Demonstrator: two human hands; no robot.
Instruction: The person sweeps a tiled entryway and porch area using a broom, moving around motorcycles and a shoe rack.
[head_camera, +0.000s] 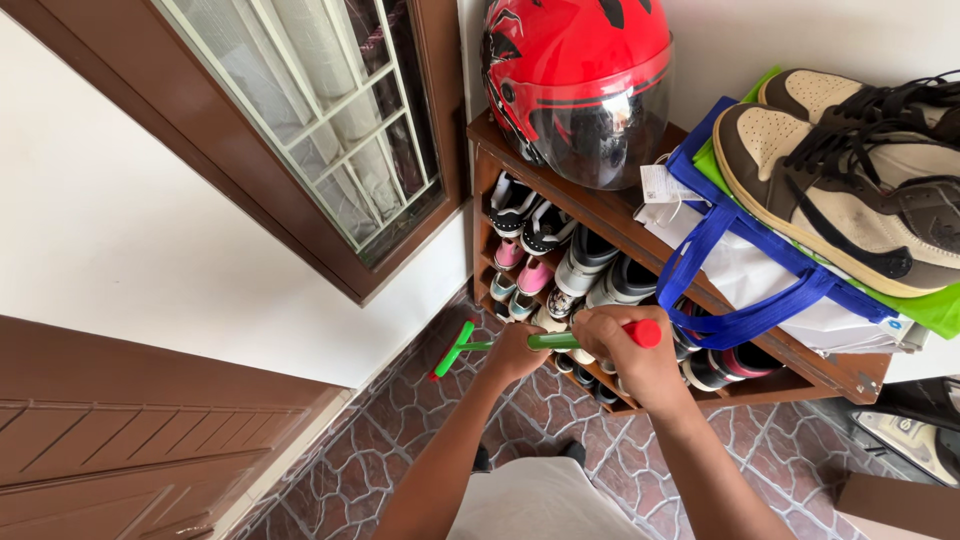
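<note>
A green-handled broom (500, 345) ran across the middle of the scene, its long shaft pointing down and to the left. The far end carried a narrow green and red head (452, 351) hovering at or just above the patterned tile floor, near the foot of the white wall; contact could not be told. The near end finished in a red cap (646, 333). Both fists were wrapped around the shaft.

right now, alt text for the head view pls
Both hands, left hand and right hand, grip a green broom with a red end cap, over a tiled floor beside a wooden shoe rack topped by a red helmet.
</note>
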